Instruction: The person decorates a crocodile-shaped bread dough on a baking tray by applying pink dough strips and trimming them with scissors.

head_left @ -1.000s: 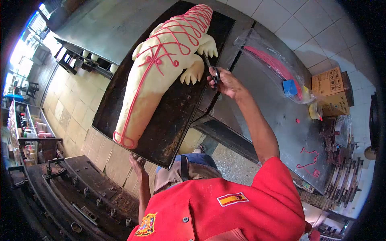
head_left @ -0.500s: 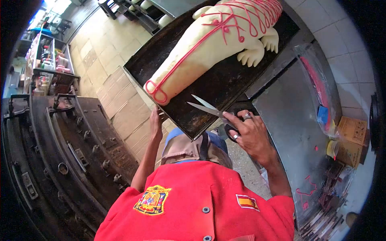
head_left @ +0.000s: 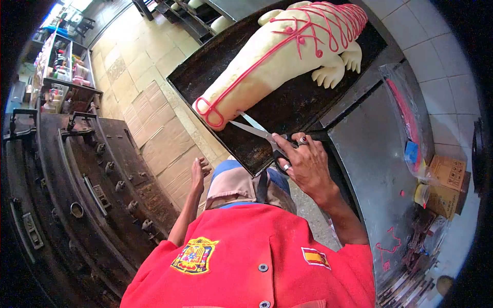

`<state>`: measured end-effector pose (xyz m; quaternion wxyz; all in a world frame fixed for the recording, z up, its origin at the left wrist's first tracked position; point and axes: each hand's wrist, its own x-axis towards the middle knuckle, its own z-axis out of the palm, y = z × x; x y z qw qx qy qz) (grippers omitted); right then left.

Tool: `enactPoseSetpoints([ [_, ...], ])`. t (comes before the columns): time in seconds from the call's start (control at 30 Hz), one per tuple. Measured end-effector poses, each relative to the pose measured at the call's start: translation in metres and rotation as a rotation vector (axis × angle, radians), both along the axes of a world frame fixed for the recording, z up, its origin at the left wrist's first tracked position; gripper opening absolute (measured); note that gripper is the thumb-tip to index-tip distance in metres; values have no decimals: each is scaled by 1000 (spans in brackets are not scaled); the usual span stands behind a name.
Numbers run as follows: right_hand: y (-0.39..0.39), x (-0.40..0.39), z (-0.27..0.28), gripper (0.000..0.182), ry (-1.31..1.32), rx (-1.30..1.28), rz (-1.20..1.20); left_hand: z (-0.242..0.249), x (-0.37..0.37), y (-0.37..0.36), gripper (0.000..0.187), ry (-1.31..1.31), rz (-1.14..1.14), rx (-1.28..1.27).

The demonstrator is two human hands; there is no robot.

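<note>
A large pale dough crocodile (head_left: 257,72) with pink dough strips laid along its back lies on a black baking tray (head_left: 251,150). In my right hand (head_left: 306,167) is a pair of scissors (head_left: 255,132), my fingers wrapped round the dark handles. Its blades stand apart, the tips right at the side of the snout near the looped pink strip (head_left: 209,114). My left hand (head_left: 198,174) is in the air below the tray's near left edge, holding nothing, with its fingers loosely bent and apart.
At right a metal worktop (head_left: 370,154) carries pink dough scraps (head_left: 389,246), a plastic bag (head_left: 405,118) with pink strips and a cardboard box (head_left: 447,174). Dark metal oven-like doors (head_left: 77,179) stand at left. Shelves (head_left: 64,61) with bottles are behind them.
The scissors have moved left and up to the snout, blades still apart. My left hand has dropped away from the tray's edge near the snout. Tray and crocodile sit slightly further right in view.
</note>
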<state>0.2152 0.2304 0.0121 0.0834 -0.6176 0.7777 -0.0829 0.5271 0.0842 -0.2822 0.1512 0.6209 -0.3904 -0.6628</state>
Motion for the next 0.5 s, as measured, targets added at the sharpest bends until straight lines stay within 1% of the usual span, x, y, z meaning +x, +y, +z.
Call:
enactPoseSetpoints([
  [0.1, -7, 1, -16, 56, -30, 77, -15, -1, -3, -9, 56, 41, -17, -12],
  [0.13, -5, 0, -15, 56, -28, 78, -21, -1, -6, -12, 56, 70, -32, -29],
  [0.2, 1, -3, -7, 57, -118, 107, -18, 6, -11, -20, 55, 90, -26, -37],
  [0.3, 9, -2, 21, 57, -52, 101, -78, 10, -16, -29, 56, 102, -8, -51],
  [0.37, 13, -3, 21, 56, -53, 56, -101, 14, -19, -33, 57, 133, -32, -95],
  [0.5, -1, -3, 8, 53, -23, 5, -121, 19, -29, -39, 58, 106, -75, -87],
])
